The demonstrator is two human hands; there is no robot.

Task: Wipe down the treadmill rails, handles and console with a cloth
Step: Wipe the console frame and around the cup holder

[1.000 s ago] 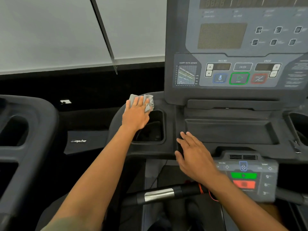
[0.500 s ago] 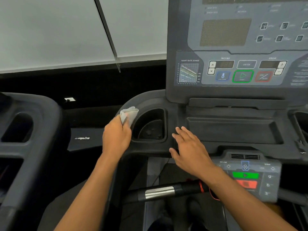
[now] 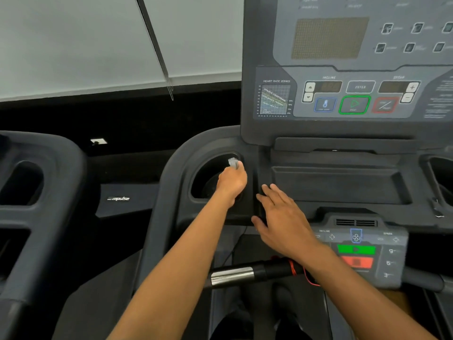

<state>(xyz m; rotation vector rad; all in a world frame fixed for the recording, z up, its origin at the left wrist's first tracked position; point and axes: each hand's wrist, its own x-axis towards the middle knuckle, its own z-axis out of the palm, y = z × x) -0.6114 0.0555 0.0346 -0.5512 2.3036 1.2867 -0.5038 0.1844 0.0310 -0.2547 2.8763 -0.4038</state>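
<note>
1. A pale wall (image 3: 73, 40) is seen behind the treadmill console (image 3: 343, 69).
2. The grey cloth (image 3: 233, 163) is bunched in the closed left hand (image 3: 231, 182), set inside the cup holder (image 3: 208, 177) against its right-hand wall.
3. The right hand (image 3: 282, 222) is laid flat, fingers spread, just beside on the tray edge (image 3: 264, 168).
4. The tray's recess is left open.

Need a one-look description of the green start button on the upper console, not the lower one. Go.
Start at the tall upright console panel. Under the incline and speed readouts is a row of three buttons, and the start button is the middle one, just below the Enter key. It has a green outline with a play triangle, while its neighbours are outlined blue and red.
</note>
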